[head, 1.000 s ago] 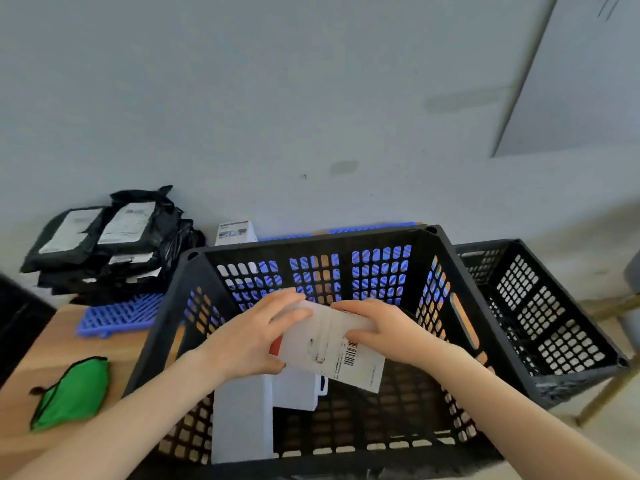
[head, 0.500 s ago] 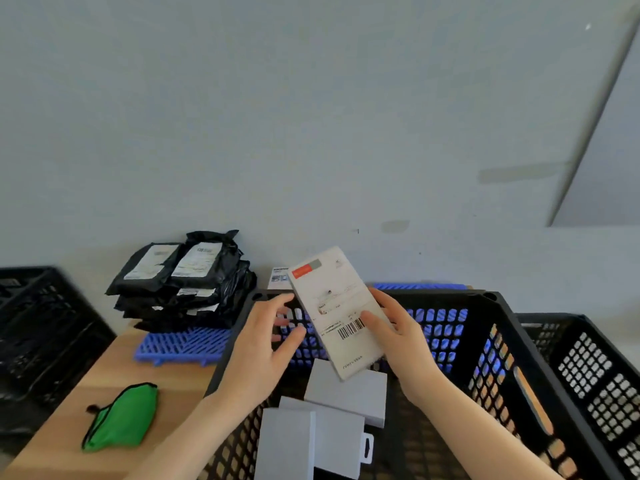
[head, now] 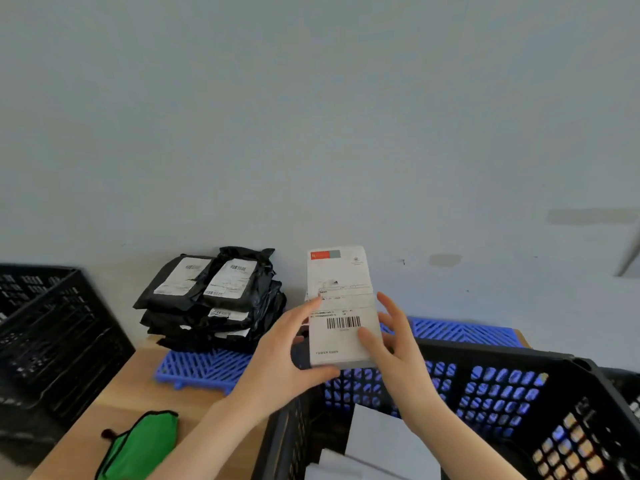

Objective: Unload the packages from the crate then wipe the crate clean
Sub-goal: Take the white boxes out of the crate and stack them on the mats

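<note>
Both hands are closed round one flat white cardboard package with a barcode label (head: 341,306), held upright between them above the far rim of the crate. The left hand (head: 287,358) grips its left edge and lower corner, thumb tucked beneath. The right hand (head: 398,355) pinches the right edge, thumb laid on the front just under the barcode, fingers spread behind. A red and grey strip runs across the top of the package at twelve o'clock.

Directly below the hands, at six o'clock, sits the black plastic lattice crate (head: 519,410), and a few more flat white packages (head: 377,441) lie in its bottom. At ten o'clock from the hands a stack of black plastic mailer bags with white labels (head: 211,299) rests on a blue plastic grid mat (head: 204,367), which lies on the pale wooden tabletop (head: 138,386). At seven o'clock a green cloth pouch (head: 138,448) lies on the wood. Out at nine o'clock stands a second black lattice crate (head: 52,341), well apart from the first.
</note>
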The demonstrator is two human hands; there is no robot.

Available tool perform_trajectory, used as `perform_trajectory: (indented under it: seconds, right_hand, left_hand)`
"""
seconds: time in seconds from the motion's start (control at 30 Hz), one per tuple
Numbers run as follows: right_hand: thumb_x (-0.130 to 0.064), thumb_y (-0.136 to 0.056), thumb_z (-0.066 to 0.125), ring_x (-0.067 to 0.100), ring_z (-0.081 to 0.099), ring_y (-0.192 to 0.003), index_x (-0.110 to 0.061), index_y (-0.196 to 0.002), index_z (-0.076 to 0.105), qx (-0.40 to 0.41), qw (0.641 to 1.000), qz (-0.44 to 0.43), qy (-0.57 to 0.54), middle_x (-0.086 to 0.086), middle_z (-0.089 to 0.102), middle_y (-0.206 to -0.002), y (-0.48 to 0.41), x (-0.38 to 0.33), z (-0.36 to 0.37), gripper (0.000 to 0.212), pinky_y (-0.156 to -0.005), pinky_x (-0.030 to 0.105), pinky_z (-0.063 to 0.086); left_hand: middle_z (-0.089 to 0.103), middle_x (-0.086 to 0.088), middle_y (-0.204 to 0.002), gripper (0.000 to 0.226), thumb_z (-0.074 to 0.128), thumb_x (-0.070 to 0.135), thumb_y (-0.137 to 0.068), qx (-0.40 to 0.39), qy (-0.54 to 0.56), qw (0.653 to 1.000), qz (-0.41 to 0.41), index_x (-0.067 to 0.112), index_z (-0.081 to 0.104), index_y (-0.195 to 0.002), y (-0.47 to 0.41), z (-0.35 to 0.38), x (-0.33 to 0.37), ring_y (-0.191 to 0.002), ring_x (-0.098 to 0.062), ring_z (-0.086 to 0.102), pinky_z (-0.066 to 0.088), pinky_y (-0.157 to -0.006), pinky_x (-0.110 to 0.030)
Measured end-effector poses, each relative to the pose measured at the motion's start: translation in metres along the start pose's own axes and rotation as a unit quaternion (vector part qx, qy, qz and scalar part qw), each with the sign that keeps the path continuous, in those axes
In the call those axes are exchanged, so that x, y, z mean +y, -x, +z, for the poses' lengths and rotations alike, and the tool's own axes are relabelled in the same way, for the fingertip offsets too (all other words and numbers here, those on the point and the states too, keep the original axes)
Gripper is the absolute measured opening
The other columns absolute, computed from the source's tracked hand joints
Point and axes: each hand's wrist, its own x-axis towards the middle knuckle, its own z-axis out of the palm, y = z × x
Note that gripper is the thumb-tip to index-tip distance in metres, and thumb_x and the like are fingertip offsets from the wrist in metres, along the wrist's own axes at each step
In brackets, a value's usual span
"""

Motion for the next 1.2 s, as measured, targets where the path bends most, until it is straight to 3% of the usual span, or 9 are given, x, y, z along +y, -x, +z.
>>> perform_trajectory:
  seconds: [0.13, 0.27, 0.43, 0.53, 0.63, 0.77, 0.9, 1.03, 1.2]
  right_hand:
    - [-0.018, -0.087, 0.067, 0.003, 0.061, -0.105, -0.042, -0.135, 0.037, -0.02, 0.998, -0.014, 0.059, -0.014, 0.053, -0.124, -0.031, -0.002, 0.017, 0.061, -0.07, 0.016, 0.054]
    - [-0.013, -0.082, 0.073, 0.003, 0.063, -0.104, -0.043, -0.13, 0.042, -0.056, 0.994, 0.013, 0.09, -0.015, 0.057, -0.124, -0.067, 0.004, 0.028, 0.065, -0.074, 0.017, 0.054]
    - [-0.017, -0.078, 0.077, 0.006, 0.059, -0.109, -0.051, -0.128, 0.04, -0.055, 0.981, 0.043, 0.179, -0.012, 0.059, -0.124, -0.122, 0.037, 0.042, 0.071, -0.087, 0.025, 0.054]
    - [-0.025, -0.077, 0.078, 0.003, 0.051, -0.112, -0.05, -0.129, 0.038, -0.044, 0.966, 0.054, 0.25, -0.016, 0.054, -0.123, -0.153, 0.059, 0.048, 0.07, -0.087, 0.019, 0.049]
    - [-0.023, -0.077, 0.078, 0.002, 0.054, -0.103, -0.045, -0.129, 0.037, -0.065, 0.952, 0.09, 0.285, -0.016, 0.053, -0.123, -0.179, 0.082, 0.05, 0.07, -0.074, 0.012, 0.049]
    - [-0.02, -0.078, 0.075, 0.005, 0.056, -0.103, -0.033, -0.141, 0.031, -0.106, 0.918, 0.135, 0.357, -0.009, 0.054, -0.126, -0.202, 0.114, 0.059, 0.079, -0.082, 0.021, 0.052]
    - [-0.021, -0.076, 0.073, 0.015, 0.057, -0.102, -0.034, -0.142, 0.03, -0.133, 0.886, 0.169, 0.411, -0.002, 0.056, -0.126, -0.222, 0.133, 0.065, 0.08, -0.082, 0.033, 0.055]
    - [-0.022, -0.077, 0.073, 0.016, 0.057, -0.096, -0.033, -0.143, 0.028, -0.158, 0.865, 0.189, 0.438, 0.001, 0.055, -0.126, -0.233, 0.146, 0.066, 0.081, -0.07, 0.025, 0.053]
    - [-0.021, -0.078, 0.074, 0.016, 0.056, -0.103, -0.031, -0.144, 0.026, -0.181, 0.848, 0.202, 0.455, 0.0, 0.053, -0.13, -0.241, 0.161, 0.066, 0.082, -0.079, 0.026, 0.053]
  left_hand:
    - [0.048, 0.032, -0.131, 0.095, 0.09, 0.035, -0.062, 0.009, 0.014, 1.0, -0.014, 0.055, 0.035, -0.137, -0.031, -0.021, -0.025, -0.119, 0.01, 0.047, 0.047, -0.09, -0.012]
    - [0.052, 0.026, -0.128, 0.088, 0.09, 0.026, -0.063, 0.014, 0.033, 0.999, -0.008, 0.047, 0.043, -0.134, -0.063, -0.029, -0.055, -0.116, 0.006, 0.051, 0.052, -0.085, -0.016]
    - [0.054, 0.027, -0.126, 0.071, 0.089, 0.017, -0.066, 0.012, 0.081, 0.996, -0.025, 0.04, 0.055, -0.125, -0.102, -0.023, -0.106, -0.115, 0.007, 0.053, 0.052, -0.092, -0.019]
    - [0.052, 0.025, -0.131, 0.069, 0.087, 0.014, -0.069, -0.003, 0.1, 0.994, -0.033, 0.042, 0.054, -0.123, -0.122, -0.01, -0.144, -0.118, 0.004, 0.053, 0.051, -0.095, -0.023]
    - [0.05, 0.024, -0.135, 0.068, 0.086, 0.016, -0.07, -0.027, 0.108, 0.992, -0.052, 0.046, 0.052, -0.122, -0.136, 0.008, -0.182, -0.121, 0.001, 0.053, 0.05, -0.099, -0.029]
    - [0.046, 0.023, -0.138, 0.067, 0.084, 0.02, -0.072, -0.061, 0.096, 0.99, -0.08, 0.047, 0.05, -0.123, -0.141, 0.03, -0.222, -0.125, 0.003, 0.049, 0.046, -0.104, -0.03]
    - [0.046, 0.019, -0.14, 0.066, 0.081, 0.021, -0.076, -0.077, 0.099, 0.986, -0.112, 0.043, 0.048, -0.129, -0.142, 0.046, -0.25, -0.127, 0.0, 0.047, 0.046, -0.105, -0.034]
    - [0.044, 0.02, -0.141, 0.068, 0.081, 0.022, -0.075, -0.087, 0.104, 0.981, -0.14, 0.045, 0.047, -0.129, -0.144, 0.056, -0.267, -0.13, -0.002, 0.044, 0.045, -0.106, -0.036]
    - [0.037, 0.022, -0.144, 0.066, 0.08, 0.022, -0.078, -0.104, 0.072, 0.981, -0.148, 0.046, 0.043, -0.127, -0.144, 0.062, -0.279, -0.134, 0.001, 0.037, 0.037, -0.113, -0.028]
